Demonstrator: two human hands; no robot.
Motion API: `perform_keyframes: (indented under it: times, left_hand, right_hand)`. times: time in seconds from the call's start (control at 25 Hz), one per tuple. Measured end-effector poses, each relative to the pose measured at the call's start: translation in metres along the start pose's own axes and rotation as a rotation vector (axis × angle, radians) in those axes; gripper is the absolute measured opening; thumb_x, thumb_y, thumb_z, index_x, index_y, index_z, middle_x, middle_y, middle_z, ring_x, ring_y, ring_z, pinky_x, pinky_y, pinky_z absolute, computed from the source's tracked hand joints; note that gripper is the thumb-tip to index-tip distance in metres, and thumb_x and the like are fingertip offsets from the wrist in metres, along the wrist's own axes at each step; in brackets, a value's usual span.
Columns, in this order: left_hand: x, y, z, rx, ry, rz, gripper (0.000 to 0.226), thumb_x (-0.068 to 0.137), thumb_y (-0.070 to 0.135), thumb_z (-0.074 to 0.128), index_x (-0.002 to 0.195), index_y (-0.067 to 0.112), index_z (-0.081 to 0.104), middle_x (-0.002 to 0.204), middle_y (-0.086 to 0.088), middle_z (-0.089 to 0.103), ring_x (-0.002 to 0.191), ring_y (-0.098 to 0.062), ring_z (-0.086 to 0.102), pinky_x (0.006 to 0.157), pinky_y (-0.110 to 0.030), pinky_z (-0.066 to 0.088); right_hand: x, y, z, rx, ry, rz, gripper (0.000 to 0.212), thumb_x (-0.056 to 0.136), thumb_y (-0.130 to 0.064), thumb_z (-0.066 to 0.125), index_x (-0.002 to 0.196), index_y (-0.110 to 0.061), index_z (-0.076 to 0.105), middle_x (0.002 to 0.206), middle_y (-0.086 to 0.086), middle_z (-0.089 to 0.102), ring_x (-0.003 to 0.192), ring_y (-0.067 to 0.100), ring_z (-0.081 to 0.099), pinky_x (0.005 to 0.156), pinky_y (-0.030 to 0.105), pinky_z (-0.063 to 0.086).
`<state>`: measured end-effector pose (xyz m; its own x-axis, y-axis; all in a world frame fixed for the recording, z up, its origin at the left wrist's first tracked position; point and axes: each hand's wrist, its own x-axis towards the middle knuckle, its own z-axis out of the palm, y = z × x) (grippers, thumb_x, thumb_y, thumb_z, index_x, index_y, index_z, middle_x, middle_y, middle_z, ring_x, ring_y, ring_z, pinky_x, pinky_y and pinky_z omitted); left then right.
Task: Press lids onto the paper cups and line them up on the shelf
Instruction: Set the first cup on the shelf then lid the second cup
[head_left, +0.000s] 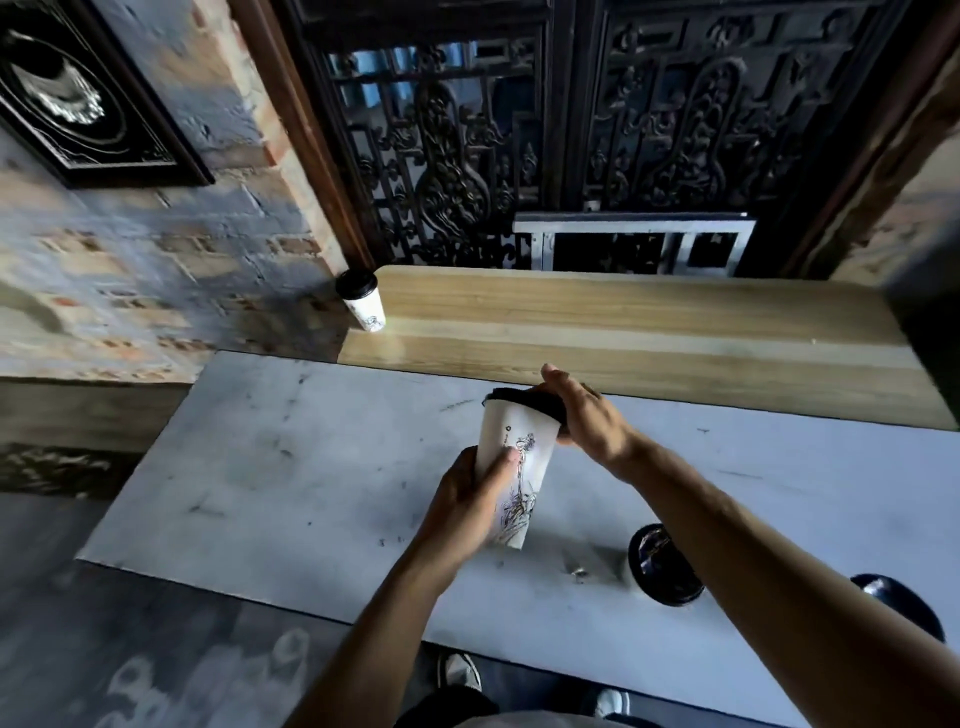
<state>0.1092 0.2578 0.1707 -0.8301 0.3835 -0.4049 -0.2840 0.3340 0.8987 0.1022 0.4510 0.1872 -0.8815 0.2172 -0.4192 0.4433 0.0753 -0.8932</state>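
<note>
Head view: a white paper cup (514, 483) with a dark line drawing is held tilted above the pale marble table (291, 467). The left hand (467, 499) wraps its lower body; the right hand (587, 415) lies flat, fingers extended, against the black lid (524, 402) on its rim. Another lidded cup (362, 300) stands at the wooden shelf's (623, 322) left end. Two black lids (662, 566) lie near the table's right edge.

Lidded cup (362, 305) on shelf (623, 332) behind table (291, 467).
</note>
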Motion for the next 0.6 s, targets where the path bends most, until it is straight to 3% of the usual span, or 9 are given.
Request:
perform_keyframes:
  times: [0.08, 0.16, 0.28, 0.4, 0.52, 0.6]
  left_hand:
    - [-0.001, 0.007, 0.002, -0.027, -0.005, -0.044, 0.062, 0.073, 0.075, 0.064, 0.111, 0.025, 0.069, 0.104, -0.004, 0.081, 0.099, -0.025, 0.078, 0.094, -0.051, 0.061]
    - [-0.001, 0.013, 0.000, -0.010, -0.039, -0.038, 0.058, 0.070, 0.070, 0.069, 0.108, 0.026, 0.068, 0.099, -0.003, 0.080, 0.094, -0.025, 0.078, 0.092, -0.055, 0.062]
    - [-0.001, 0.022, -0.004, 0.055, -0.095, 0.018, 0.057, 0.061, 0.053, 0.080, 0.109, 0.026, 0.065, 0.099, 0.001, 0.078, 0.091, -0.018, 0.077, 0.090, -0.055, 0.062]
    - [0.007, 0.031, -0.007, 0.142, -0.112, 0.024, 0.065, 0.054, 0.049, 0.084, 0.111, 0.028, 0.061, 0.103, 0.001, 0.077, 0.096, -0.020, 0.076, 0.090, -0.052, 0.061]
    - [0.014, 0.036, -0.009, 0.242, -0.135, 0.053, 0.066, 0.055, 0.050, 0.085, 0.112, 0.031, 0.059, 0.105, 0.006, 0.075, 0.098, -0.015, 0.073, 0.092, -0.048, 0.061]
    - [0.018, 0.039, -0.009, 0.252, -0.141, 0.075, 0.066, 0.055, 0.049, 0.086, 0.114, 0.033, 0.058, 0.105, 0.007, 0.075, 0.099, -0.016, 0.073, 0.091, -0.049, 0.061]
  right_hand:
    - [-0.003, -0.011, -0.005, 0.044, -0.017, -0.029, 0.051, 0.099, -0.056, 0.043, 0.105, -0.016, 0.075, 0.110, 0.005, 0.076, 0.103, 0.020, 0.070, 0.098, 0.042, 0.057]
    - [-0.002, -0.013, -0.009, 0.037, -0.009, -0.065, 0.036, 0.105, -0.038, 0.046, 0.091, -0.018, 0.072, 0.097, 0.005, 0.074, 0.094, 0.022, 0.068, 0.090, 0.038, 0.058]
    - [-0.003, -0.019, -0.009, 0.022, -0.005, -0.106, 0.032, 0.107, -0.022, 0.039, 0.104, -0.014, 0.070, 0.099, 0.002, 0.072, 0.091, 0.019, 0.065, 0.070, 0.021, 0.052]
    - [-0.001, -0.023, -0.006, 0.063, -0.028, -0.037, 0.041, 0.106, -0.032, 0.035, 0.120, -0.021, 0.072, 0.117, 0.002, 0.077, 0.101, 0.018, 0.067, 0.080, 0.027, 0.051]
    - [-0.002, -0.033, -0.005, 0.027, -0.081, -0.010, 0.047, 0.099, -0.054, 0.044, 0.112, -0.024, 0.078, 0.114, 0.002, 0.078, 0.100, 0.021, 0.069, 0.084, 0.035, 0.049]
    - [-0.002, -0.038, -0.006, -0.036, -0.073, -0.080, 0.038, 0.095, -0.049, 0.054, 0.110, -0.024, 0.079, 0.112, -0.002, 0.078, 0.108, 0.025, 0.069, 0.089, 0.035, 0.051]
